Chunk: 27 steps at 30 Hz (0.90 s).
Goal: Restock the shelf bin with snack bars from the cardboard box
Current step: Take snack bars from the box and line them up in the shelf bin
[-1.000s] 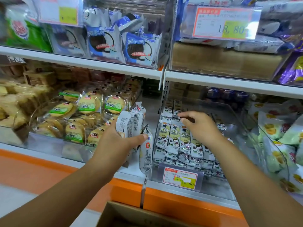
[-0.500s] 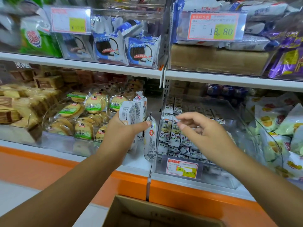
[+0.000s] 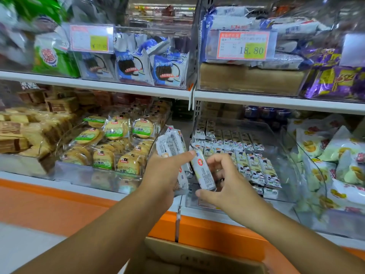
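White-wrapped snack bars (image 3: 171, 143) sit gripped in my left hand (image 3: 163, 175); my right hand (image 3: 224, 186) pinches one bar (image 3: 203, 174) below the 18.80 tag (image 3: 241, 45).

cardboard box (image 3: 197, 261) cropped (below), price label (image 3: 91, 39) blurred

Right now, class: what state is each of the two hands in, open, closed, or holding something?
Left hand: closed, holding a bundle of snack bars.
Right hand: closed, fingers curled round a single snack bar beside that bundle.
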Tool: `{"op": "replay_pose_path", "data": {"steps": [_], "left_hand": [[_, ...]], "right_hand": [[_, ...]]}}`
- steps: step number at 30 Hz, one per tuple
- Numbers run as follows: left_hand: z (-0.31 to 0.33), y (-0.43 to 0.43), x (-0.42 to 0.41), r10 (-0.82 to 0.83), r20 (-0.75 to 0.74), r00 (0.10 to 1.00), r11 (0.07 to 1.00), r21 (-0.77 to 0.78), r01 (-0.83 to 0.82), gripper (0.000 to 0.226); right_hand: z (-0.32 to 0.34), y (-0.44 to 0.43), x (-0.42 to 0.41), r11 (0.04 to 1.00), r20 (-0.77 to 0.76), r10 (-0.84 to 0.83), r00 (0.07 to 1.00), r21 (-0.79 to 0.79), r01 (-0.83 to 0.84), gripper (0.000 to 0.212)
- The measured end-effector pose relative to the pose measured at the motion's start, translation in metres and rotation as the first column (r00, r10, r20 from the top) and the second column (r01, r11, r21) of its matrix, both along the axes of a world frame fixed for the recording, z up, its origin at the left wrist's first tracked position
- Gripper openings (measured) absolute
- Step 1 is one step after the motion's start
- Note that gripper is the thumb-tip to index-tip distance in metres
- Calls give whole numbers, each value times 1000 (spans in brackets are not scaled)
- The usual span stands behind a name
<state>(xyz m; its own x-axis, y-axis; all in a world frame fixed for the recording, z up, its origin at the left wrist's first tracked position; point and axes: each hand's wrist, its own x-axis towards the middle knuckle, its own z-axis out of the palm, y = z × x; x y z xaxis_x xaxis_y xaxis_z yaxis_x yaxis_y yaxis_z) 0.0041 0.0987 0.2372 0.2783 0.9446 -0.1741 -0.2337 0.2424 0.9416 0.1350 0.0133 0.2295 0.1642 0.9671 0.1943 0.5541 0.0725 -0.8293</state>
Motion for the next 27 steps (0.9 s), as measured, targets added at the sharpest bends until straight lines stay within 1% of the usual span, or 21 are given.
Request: {"op": "replay_pose_path", "data": {"steps": [2, 4, 5, 9, 10, 14, 17, 19, 21, 22, 24, 27], "left_hand": [[-2, 4, 0, -19, 8, 1000, 1000, 12, 19, 37], [-4, 9, -2, -42, 14, 999, 998, 36, 42, 44], [-4, 11, -2, -56, 13, 998, 997, 47, 55, 48], [-4, 12, -2, -122, 19, 992, 991, 54, 121, 49], [-4, 12, -1, -135, 19, 991, 990, 44, 134, 49], [-5, 14, -1, -162, -1, 987, 987, 10, 162, 48], [-5, 15, -2, -142, -6, 990, 990, -3, 142, 56], [-6, 18, -2, -102, -19, 995, 995, -9, 102, 61], [-7, 20, -4, -53, -29, 998, 998, 22, 53, 47], [-7, 22, -5, -25, -47, 999, 998, 51, 27, 38], [-7, 24, -6, 22, -100, 995, 993, 115, -11, 28], [-8, 27, -7, 40, -133, 990, 987, 158, -19, 28]], "right_hand": [[-1, 4, 6, 999, -126, 2, 992, -31, -6, 46], [1, 6, 13, 998, -286, -9, 958, -63, -9, 39], [3, 6, 16, 997, -339, -15, 941, -72, -10, 37], [6, 6, 22, 995, -513, 25, 858, -70, -71, 41], [7, 6, 22, 994, -531, 33, 847, -69, -81, 43], [7, 7, 29, 997, -484, 37, 874, -45, -67, 44], [6, 6, 34, 996, -359, 81, 930, 3, -86, 49], [6, 4, 33, 993, -293, 120, 949, 15, -120, 52], [5, 3, 30, 992, -242, 126, 962, 33, -122, 49], [5, 4, 29, 995, -208, 97, 973, 46, -90, 45], [7, 10, 35, 996, -145, -10, 989, 84, 22, 37], [11, 24, 56, 978, -144, -162, 976, 105, 178, 31]]}}
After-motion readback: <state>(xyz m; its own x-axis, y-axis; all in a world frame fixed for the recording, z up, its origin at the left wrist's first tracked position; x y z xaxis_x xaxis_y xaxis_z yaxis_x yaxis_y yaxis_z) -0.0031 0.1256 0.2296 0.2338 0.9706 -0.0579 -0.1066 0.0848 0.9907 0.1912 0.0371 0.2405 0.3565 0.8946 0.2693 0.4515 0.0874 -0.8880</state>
